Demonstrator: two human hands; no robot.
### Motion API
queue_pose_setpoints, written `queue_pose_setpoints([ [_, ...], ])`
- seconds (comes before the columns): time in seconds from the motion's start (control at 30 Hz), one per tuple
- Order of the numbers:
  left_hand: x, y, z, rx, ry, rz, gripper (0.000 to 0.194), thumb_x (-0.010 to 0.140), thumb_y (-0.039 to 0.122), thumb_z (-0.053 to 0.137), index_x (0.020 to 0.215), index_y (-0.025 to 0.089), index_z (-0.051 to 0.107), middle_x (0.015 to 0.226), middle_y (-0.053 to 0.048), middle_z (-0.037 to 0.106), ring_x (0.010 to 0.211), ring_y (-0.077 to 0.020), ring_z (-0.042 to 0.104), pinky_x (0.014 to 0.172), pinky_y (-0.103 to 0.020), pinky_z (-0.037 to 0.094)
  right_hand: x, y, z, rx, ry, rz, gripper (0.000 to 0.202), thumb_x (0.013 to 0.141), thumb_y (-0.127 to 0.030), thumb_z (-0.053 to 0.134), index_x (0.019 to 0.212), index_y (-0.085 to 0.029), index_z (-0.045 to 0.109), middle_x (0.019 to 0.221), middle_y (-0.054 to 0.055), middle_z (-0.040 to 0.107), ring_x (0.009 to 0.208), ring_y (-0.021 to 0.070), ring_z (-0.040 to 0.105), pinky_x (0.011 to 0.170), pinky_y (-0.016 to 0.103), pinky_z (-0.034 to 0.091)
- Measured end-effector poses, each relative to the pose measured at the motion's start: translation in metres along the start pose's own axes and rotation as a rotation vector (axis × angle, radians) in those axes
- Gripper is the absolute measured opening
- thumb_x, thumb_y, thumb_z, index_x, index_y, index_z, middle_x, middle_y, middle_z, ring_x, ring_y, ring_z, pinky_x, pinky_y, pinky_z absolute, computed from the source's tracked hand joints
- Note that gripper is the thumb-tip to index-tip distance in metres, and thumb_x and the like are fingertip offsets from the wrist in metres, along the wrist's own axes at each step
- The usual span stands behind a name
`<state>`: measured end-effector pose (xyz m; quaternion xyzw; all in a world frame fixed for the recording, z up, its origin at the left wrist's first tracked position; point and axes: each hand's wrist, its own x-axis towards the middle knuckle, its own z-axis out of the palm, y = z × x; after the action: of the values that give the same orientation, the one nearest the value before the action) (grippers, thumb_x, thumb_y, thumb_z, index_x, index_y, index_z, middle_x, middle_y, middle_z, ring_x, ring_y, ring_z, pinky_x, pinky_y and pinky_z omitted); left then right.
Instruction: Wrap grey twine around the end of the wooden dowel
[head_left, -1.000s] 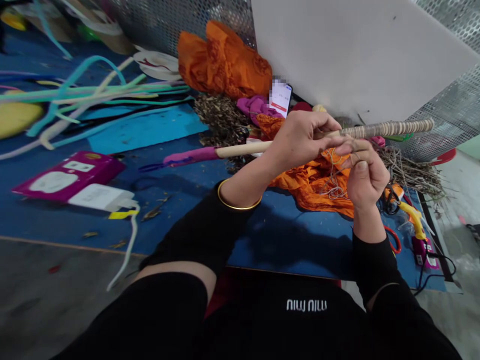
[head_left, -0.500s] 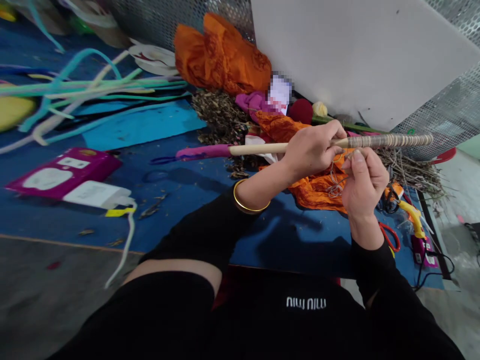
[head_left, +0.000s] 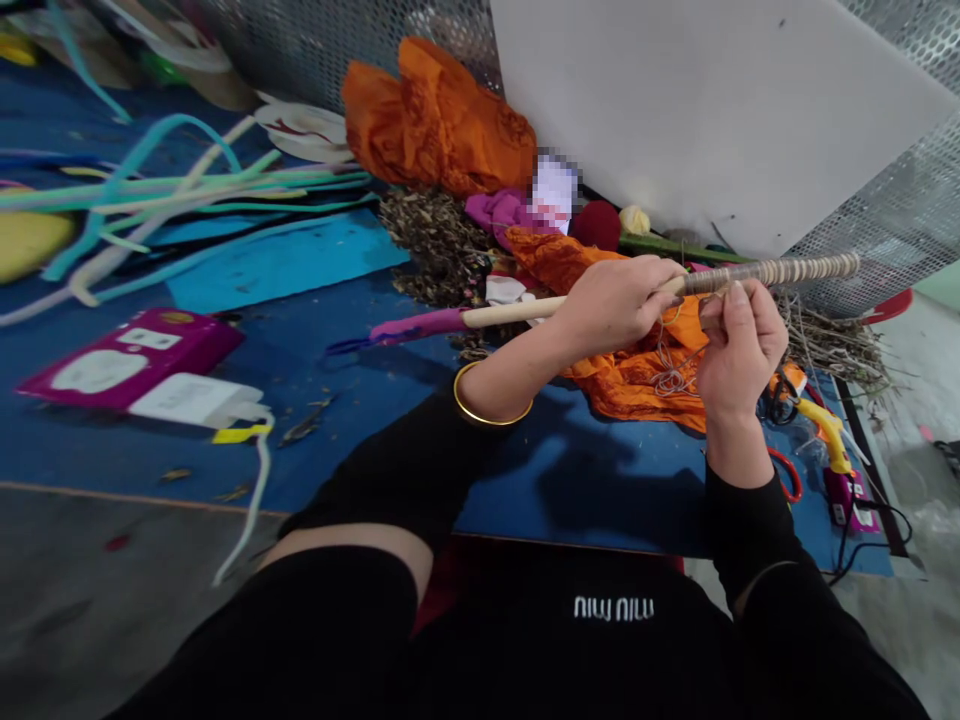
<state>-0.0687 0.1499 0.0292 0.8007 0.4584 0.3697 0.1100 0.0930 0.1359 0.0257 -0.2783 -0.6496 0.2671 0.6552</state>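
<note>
My left hand is closed around a pale wooden stick, held at a slant above the table. Purple wrapping with a dark blue loop covers the stick's left end. Brown and cream twine is wound tightly around its right part. Against the underside of the winding, my right hand pinches with thumb and fingers; the thin twine between them is mostly hidden. A loose tangle of twine hangs between my hands, over orange cloth.
On the blue table lie a purple packet, foam-like coloured strips and dried plant bits. A yellow glue gun, red-handled scissors and twigs are at the right. A white board leans behind.
My right hand has shifted slightly right and up, closer against the twine winding. The stick's purple end has moved a little right and down. My left hand keeps its hold.
</note>
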Motion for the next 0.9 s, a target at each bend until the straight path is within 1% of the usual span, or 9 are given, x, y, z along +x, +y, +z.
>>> queue_pose_setpoints([
  [0.1, 0.002, -0.009, -0.003, -0.095, -0.044, 0.092, 0.042, 0.1, 0.026, 0.043, 0.135, 0.021, 0.065, 0.126, -0.008, 0.074, 0.117, -0.0214, 0.067, 0.102, -0.034, 0.051, 0.0, 0.0, 0.001, 0.01, 0.003, 0.021, 0.041, 0.097, -0.054, 0.064, 0.072, -0.022, 0.06, 0.064, -0.005, 0.047, 0.052, 0.0079, 0.036, 0.049, 0.025, 0.036],
  [0.17, 0.002, -0.014, -0.005, -0.16, -0.051, 0.12, 0.042, 0.1, 0.025, 0.045, 0.136, 0.022, 0.065, 0.129, -0.009, 0.074, 0.119, -0.0203, 0.066, 0.105, -0.034, 0.05, -0.001, 0.0, 0.003, 0.027, -0.001, 0.032, 0.042, 0.096, -0.056, 0.065, 0.071, -0.022, 0.059, 0.063, -0.005, 0.045, 0.051, 0.0071, 0.034, 0.047, 0.024, 0.034],
  [0.23, 0.002, -0.016, -0.007, -0.221, -0.01, 0.11, 0.038, 0.099, 0.025, 0.048, 0.132, 0.021, 0.067, 0.124, -0.008, 0.075, 0.115, -0.0194, 0.068, 0.102, -0.033, 0.052, -0.001, 0.0, 0.006, 0.051, -0.002, 0.039, 0.044, 0.095, -0.058, 0.065, 0.071, -0.022, 0.059, 0.061, -0.006, 0.044, 0.049, 0.0063, 0.032, 0.045, 0.023, 0.031],
  [0.3, 0.001, -0.015, -0.007, -0.283, 0.048, 0.083, 0.033, 0.098, 0.025, 0.051, 0.126, 0.019, 0.069, 0.114, -0.007, 0.077, 0.105, -0.0177, 0.07, 0.094, -0.03, 0.054, -0.002, 0.001, 0.009, 0.063, 0.002, 0.039, 0.046, 0.095, -0.06, 0.064, 0.07, -0.022, 0.058, 0.06, -0.006, 0.043, 0.049, 0.006, 0.032, 0.044, 0.022, 0.03],
  [0.4, 0.001, -0.011, -0.006, -0.32, 0.114, 0.046, 0.025, 0.096, 0.024, 0.055, 0.115, 0.017, 0.071, 0.101, -0.005, 0.077, 0.092, -0.0152, 0.07, 0.084, -0.027, 0.054, -0.003, 0.002, 0.014, 0.072, 0.001, 0.021, 0.046, 0.095, -0.06, 0.063, 0.07, -0.022, 0.056, 0.061, -0.005, 0.045, 0.05, 0.0063, 0.037, 0.044, 0.022, 0.032],
  [0.57, 0.001, -0.006, -0.005, -0.203, 0.146, 0.019, 0.024, 0.094, 0.021, 0.054, 0.11, 0.017, 0.072, 0.1, -0.005, 0.078, 0.091, -0.0162, 0.069, 0.083, -0.027, 0.052, -0.006, 0.003, 0.017, 0.098, -0.03, -0.004, 0.04, 0.099, -0.051, 0.061, 0.072, -0.022, 0.058, 0.063, -0.005, 0.05, 0.052, 0.0066, 0.044, 0.049, 0.023, 0.037],
  [0.73, 0.002, -0.005, -0.002, -0.03, 0.125, 0.031, 0.033, 0.093, 0.017, 0.051, 0.117, 0.019, 0.072, 0.112, -0.007, 0.077, 0.104, -0.0211, 0.069, 0.089, -0.031, 0.053, -0.008, 0.001, 0.014, 0.023, -0.055, -0.018, 0.037, 0.101, -0.049, 0.058, 0.076, -0.022, 0.06, 0.065, -0.005, 0.051, 0.055, 0.0077, 0.05, 0.055, 0.024, 0.044],
  [0.8, 0.001, -0.004, -0.001, 0.034, 0.118, 0.039, 0.035, 0.093, 0.017, 0.05, 0.12, 0.021, 0.072, 0.114, -0.008, 0.076, 0.106, -0.0223, 0.069, 0.091, -0.033, 0.053, -0.006, -0.003, 0.011, -0.011, -0.073, -0.078, 0.034, 0.103, -0.045, 0.056, 0.077, -0.023, 0.062, 0.067, -0.004, 0.054, 0.062, 0.0101, 0.057, 0.064, 0.028, 0.052],
  [0.9, 0.0, -0.003, -0.003, 0.107, 0.116, 0.028, 0.035, 0.094, 0.02, 0.05, 0.12, 0.022, 0.073, 0.112, -0.008, 0.075, 0.102, -0.023, 0.069, 0.088, -0.034, 0.053, 0.001, -0.01, 0.002, -0.094, -0.1, -0.234, 0.03, 0.103, -0.036, 0.057, 0.078, -0.024, 0.067, 0.083, 0.0, 0.065, 0.088, 0.0164, 0.067, 0.085, 0.038, 0.058],
])
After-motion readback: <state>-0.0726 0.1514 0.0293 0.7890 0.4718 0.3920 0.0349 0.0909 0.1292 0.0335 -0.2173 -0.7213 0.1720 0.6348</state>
